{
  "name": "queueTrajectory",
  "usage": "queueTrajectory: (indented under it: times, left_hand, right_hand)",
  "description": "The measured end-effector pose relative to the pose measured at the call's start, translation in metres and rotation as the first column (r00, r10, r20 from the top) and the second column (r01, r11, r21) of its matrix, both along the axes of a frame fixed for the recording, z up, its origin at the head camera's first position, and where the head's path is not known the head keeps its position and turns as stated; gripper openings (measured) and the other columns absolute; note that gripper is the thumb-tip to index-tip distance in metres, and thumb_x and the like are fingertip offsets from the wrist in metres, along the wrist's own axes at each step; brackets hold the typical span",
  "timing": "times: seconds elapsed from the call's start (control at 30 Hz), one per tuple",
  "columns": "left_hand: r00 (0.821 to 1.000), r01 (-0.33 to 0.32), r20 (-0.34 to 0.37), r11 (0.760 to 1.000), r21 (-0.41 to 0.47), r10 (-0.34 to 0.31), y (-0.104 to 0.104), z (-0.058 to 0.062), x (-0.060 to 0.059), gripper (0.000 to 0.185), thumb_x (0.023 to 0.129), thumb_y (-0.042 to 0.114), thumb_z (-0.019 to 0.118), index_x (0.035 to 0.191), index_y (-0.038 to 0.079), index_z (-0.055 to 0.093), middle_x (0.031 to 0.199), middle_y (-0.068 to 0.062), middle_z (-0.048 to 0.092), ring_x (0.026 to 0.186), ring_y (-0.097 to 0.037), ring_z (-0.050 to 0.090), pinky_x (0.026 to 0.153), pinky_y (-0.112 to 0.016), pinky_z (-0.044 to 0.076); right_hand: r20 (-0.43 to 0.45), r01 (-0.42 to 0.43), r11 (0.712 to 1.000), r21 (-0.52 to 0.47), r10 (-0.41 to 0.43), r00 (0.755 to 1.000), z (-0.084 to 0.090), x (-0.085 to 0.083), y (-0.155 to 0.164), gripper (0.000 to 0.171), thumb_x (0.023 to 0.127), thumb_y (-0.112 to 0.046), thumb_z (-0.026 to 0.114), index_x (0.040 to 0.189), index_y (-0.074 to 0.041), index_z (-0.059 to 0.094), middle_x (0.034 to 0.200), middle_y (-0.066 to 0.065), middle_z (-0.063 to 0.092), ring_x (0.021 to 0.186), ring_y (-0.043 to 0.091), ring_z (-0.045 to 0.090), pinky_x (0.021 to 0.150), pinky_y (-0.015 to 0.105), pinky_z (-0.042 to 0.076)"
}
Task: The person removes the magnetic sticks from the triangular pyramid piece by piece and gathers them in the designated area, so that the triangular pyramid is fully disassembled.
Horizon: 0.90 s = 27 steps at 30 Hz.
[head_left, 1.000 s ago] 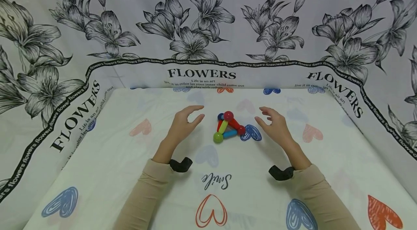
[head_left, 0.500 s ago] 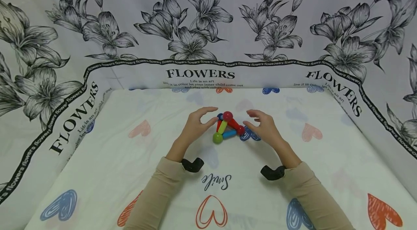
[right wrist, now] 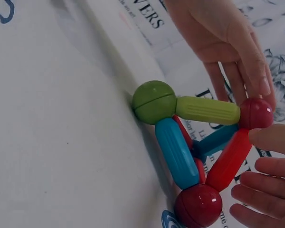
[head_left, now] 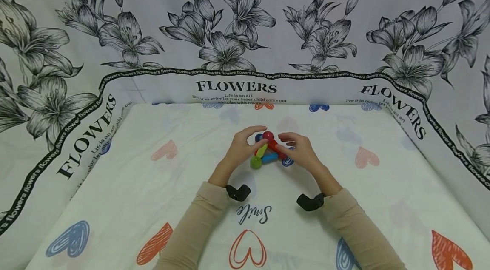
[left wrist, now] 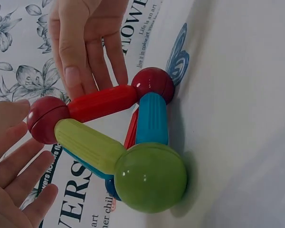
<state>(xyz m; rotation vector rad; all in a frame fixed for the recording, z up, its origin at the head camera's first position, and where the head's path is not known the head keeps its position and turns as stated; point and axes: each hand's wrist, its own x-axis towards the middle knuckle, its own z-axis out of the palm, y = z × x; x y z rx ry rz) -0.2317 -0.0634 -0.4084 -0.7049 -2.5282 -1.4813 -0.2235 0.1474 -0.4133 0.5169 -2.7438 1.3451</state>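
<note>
Both hands loosely spread, fingertips touching the top red ball (head_left: 268, 135) of the rod pyramid (head_left: 268, 151) between them. Lift gently; the joints may separate.

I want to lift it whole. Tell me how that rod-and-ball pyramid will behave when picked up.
The pyramid probably feels light: its rods and balls look like glossy plastic. It may come apart at the ball joints if lifted by the top red ball alone. The smooth balls look slippery; the ribbed rods likely grip better.
</note>
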Motion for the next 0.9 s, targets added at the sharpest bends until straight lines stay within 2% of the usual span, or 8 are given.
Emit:
queueTrajectory:
  times: [0.33, 0.63, 0.9]
  left_hand:
    - [0.999, 0.028, 0.020, 0.999, -0.026, -0.028, 0.011, -0.001, -0.005, 0.044, 0.088, 0.020, 0.069, 0.130, 0.007, 0.059, 0.134, -0.010, 0.062, 0.132, -0.026, 0.053, 0.112, -0.043, 0.043]
    - [0.997, 0.041, 0.058, 0.999, 0.008, -0.042, 0.016, -0.006, -0.006, 0.043, 0.088, 0.018, 0.069, 0.129, 0.007, 0.060, 0.133, -0.014, 0.062, 0.126, -0.031, 0.057, 0.105, -0.047, 0.048]
    - [0.998, 0.052, 0.033, 0.998, 0.042, -0.053, 0.018, -0.005, -0.004, 0.041, 0.087, 0.014, 0.070, 0.125, 0.002, 0.061, 0.128, -0.017, 0.064, 0.120, -0.033, 0.060, 0.102, -0.050, 0.050]
  right_hand:
    - [0.019, -0.008, 1.000, -0.022, 0.009, 1.000, -0.002, -0.003, -0.011, 0.039, 0.089, -0.012, 0.067, 0.125, 0.002, 0.060, 0.125, 0.022, 0.065, 0.112, 0.036, 0.065, 0.093, 0.045, 0.056]
    - [-0.048, -0.023, 0.999, -0.040, 0.021, 0.999, -0.006, -0.006, -0.017, 0.032, 0.089, -0.008, 0.067, 0.116, 0.008, 0.064, 0.114, 0.025, 0.068, 0.103, 0.038, 0.068, 0.087, 0.044, 0.058]
    - [-0.076, -0.037, 0.999, -0.032, 0.034, 0.997, -0.008, -0.007, -0.018, 0.029, 0.089, -0.008, 0.065, 0.113, 0.008, 0.065, 0.111, 0.025, 0.069, 0.100, 0.038, 0.069, 0.086, 0.044, 0.058]
